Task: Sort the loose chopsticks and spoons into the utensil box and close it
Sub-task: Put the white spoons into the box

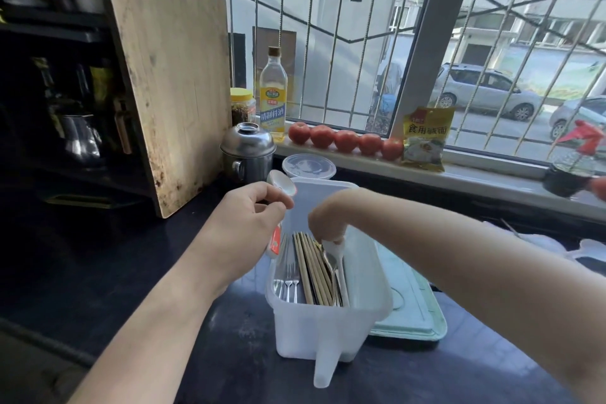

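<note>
The white utensil box (328, 321) stands open on the dark counter (164, 272), with its pale green lid (413, 311) lying flat just beside it on the right. Inside, forks (290, 279) lie in the left compartment, wooden chopsticks (311, 269) fill the middle one, and metal spoons (334, 275) sit to their right against a divider. The left hand (249, 226) hovers over the box's far left corner, fingers curled round a ceramic spoon (282, 185) whose white bowl sticks up past the knuckles and whose orange-marked handle points down at the box edge. The right hand (328, 220) reaches down into the box from the right, fingertips pinched on the top of a metal spoon among those beside the chopsticks. Behind the box stand a steel pot (247, 151) and a round plastic tub (308, 166) with a clear lid. A worn cutting board (173, 82) leans upright at the left. On the window sill (492, 174) sit a yellow-capped jar (242, 105), a bottle (273, 98) of cooking wine, a row of five tomatoes (346, 140) and a yellow packet (426, 138).
</note>
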`<state>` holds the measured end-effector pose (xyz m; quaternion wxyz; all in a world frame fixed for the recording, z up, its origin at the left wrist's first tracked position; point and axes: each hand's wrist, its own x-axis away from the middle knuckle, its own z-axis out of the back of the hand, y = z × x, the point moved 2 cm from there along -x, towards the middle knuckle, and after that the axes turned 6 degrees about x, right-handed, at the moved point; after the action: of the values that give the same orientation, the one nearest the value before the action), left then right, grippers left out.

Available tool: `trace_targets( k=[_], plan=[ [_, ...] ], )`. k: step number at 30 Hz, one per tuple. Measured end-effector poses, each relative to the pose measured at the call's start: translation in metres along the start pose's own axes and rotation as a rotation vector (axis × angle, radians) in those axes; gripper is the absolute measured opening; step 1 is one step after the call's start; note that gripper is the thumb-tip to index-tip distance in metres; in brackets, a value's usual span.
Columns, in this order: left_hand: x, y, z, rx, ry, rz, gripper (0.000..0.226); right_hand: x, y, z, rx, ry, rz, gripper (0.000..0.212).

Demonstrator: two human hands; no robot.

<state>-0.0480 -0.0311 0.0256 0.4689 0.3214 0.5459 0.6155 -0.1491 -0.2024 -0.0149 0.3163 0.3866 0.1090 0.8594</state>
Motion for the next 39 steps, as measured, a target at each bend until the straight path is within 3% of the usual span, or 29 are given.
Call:
trace_targets(
  k=[2, 6, 11, 19, 22, 27, 33, 36, 39],
  plan=[
    [0.001, -0.001, 0.001, 0.002, -0.002, -0.001, 0.026, -0.003, -0.004, -0.009, 0.095, 0.108, -0.050, 0.022],
    [0.001, -0.003, 0.001, -0.016, 0.003, -0.001, 0.024, 0.014, 0.002, -0.011, 0.049, 0.318, -0.041, 0.015],
    [0.000, 0.002, -0.007, -0.018, -0.009, -0.013, 0.024, 0.016, -0.006, -0.024, 0.083, 0.226, -0.064, 0.016],
    [0.011, 0.008, -0.005, -0.049, 0.008, -0.006, 0.023, 0.015, 0.005, -0.011, 0.043, 0.317, -0.104, 0.024],
    [0.010, 0.005, -0.003, -0.038, 0.015, 0.004, 0.025, 0.021, 0.001, -0.015, 0.127, 0.163, -0.080, 0.039],
    [0.009, 0.009, -0.004, -0.049, 0.004, -0.010, 0.024, 0.019, -0.004, -0.019, 0.248, 0.070, 0.005, 0.059],
    [0.010, 0.004, 0.003, -0.019, 0.025, 0.006, 0.024, 0.016, 0.000, -0.016, 0.186, 0.010, 0.030, 0.034],
    [0.008, 0.002, 0.003, -0.016, 0.032, 0.015, 0.024, 0.018, 0.011, -0.007, 0.242, 0.110, -0.040, 0.038],
    [0.007, 0.005, -0.001, -0.020, 0.016, 0.008, 0.024, 0.013, 0.012, -0.008, 0.169, 0.098, -0.039, 0.039]
  ],
)
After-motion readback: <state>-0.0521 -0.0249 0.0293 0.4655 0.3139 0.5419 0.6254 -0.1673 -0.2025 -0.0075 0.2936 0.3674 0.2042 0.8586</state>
